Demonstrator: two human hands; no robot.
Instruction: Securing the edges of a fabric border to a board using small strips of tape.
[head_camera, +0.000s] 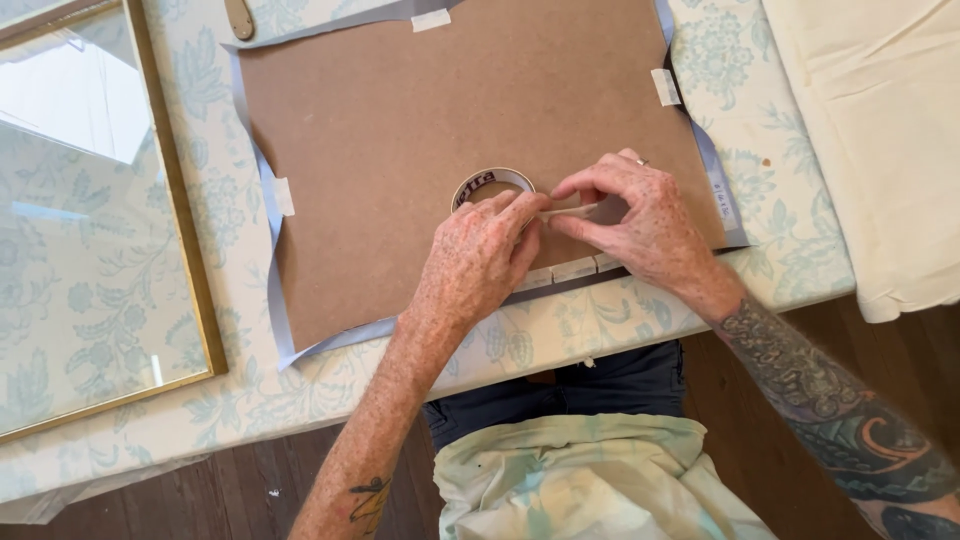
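**Tape stretched between two hands over the backing board**

Head view. Left hand (480, 262) pinching the free end of a strip of tape (566, 211), fingers closed on it, heel resting on the brown backing board (400, 130). Right hand (640, 215) pinched on the same strip from the other side, thumb and forefinger closed, a ring on one finger. Tape roll (488, 184) lying flat on the board just behind the left hand's knuckles, partly hidden by them. Board lying on a blue-grey sheet (272, 290) with edges folded up over it, all on the table (560, 330) with its pale floral cloth.

Likely trouble, as a judgement: strip folding back and sticking to itself or to fingertips, given such a short span held between close pinches. Ragged or slanted tear if pulled unevenly. Roll dragged across the board if the tail is not yet free. Folded sheet edge springing loose near the front where few tabs hold it.

Labels and marks: dark lettering on the pale inner ring of the roll, partly covered. Small off-white tape tabs at the top edge (431, 19), right edge (664, 87), left edge (284, 196) and a row along the front edge (573, 269). Faint print on the sheet's right margin (718, 192), too small to make out. Gold-framed glass (190, 250) to the left on the table; cream cloth (880, 150) to the right.
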